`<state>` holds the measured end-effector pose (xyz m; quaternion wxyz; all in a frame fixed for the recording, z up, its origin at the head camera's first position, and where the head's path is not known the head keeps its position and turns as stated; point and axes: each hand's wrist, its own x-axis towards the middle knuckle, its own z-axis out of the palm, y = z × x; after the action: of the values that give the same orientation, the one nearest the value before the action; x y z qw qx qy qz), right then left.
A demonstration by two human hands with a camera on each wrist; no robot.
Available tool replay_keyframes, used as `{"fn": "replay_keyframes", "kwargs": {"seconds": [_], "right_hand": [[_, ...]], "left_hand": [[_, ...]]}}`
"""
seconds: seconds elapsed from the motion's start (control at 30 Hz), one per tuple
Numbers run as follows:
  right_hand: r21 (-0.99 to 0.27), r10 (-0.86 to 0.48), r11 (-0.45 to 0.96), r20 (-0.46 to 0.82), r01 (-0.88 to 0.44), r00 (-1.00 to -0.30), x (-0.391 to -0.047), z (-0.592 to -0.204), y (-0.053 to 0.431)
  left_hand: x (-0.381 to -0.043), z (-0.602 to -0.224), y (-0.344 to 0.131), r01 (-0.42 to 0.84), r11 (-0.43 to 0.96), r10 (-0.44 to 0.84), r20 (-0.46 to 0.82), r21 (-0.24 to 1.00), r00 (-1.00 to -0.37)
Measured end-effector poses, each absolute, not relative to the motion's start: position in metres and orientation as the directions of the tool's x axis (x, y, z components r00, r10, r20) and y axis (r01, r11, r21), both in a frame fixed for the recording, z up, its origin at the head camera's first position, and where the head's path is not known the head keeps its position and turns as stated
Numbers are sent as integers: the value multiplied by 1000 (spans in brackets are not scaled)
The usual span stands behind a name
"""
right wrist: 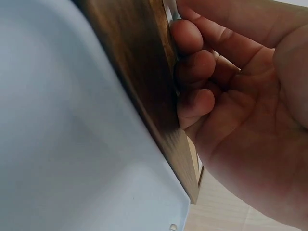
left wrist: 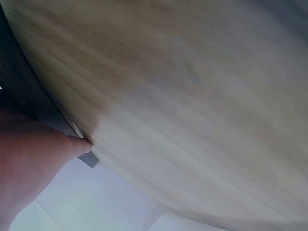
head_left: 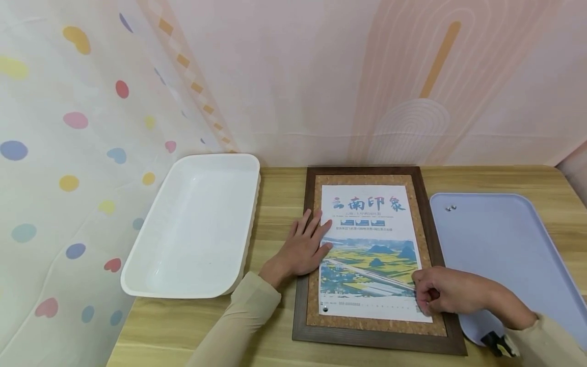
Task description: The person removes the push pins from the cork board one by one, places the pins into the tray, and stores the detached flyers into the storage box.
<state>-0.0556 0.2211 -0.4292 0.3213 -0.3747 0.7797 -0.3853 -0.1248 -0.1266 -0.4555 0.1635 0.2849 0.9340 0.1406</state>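
Observation:
A printed poster [head_left: 367, 229] with a landscape picture lies on a cork board [head_left: 314, 316] in a dark wooden frame [head_left: 300, 326]. My left hand [head_left: 300, 250] rests with fingers spread across the frame's left side, its fingertips on the poster's left edge. A small shiny pin [head_left: 325, 308] sits at the poster's lower left corner. At the lower right corner my right hand [head_left: 451, 290] bends its fingers, thumb and forefinger close together against the paper. Its curled fingers [right wrist: 195, 65] show in the right wrist view; anything between the thumb and forefinger tips is hidden.
To the right, a pale blue tray [head_left: 495, 244] holds a few small shiny pins [head_left: 451, 207] near its upper left corner. A deep white tray [head_left: 252, 214] stands left on the wooden table [head_left: 275, 193]. A patterned cloth [head_left: 293, 76] hangs behind.

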Motion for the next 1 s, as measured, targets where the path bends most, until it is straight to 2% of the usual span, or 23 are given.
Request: {"fn": "replay_keyframes", "kwargs": {"seconds": [0.13, 0.37, 0.57, 1.0], "right_hand": [[-841, -834, 436, -243, -322, -495, -57, -428, 219], [-900, -886, 369, -264, -235, -380, -61, -425, 223], [-949, -900, 278, -201, -152, -388, -68, -425, 226], [-952, -891, 292, -234, -96, -389, -73, -423, 222]], "left_hand": [[-125, -456, -126, 482, 798, 578, -234, 362, -782], [-124, -454, -125, 480, 799, 577, -237, 361, -782], [-125, -453, -126, 486, 795, 582, -232, 363, -779], [-125, -455, -127, 489, 798, 580, -227, 352, -782]]}}
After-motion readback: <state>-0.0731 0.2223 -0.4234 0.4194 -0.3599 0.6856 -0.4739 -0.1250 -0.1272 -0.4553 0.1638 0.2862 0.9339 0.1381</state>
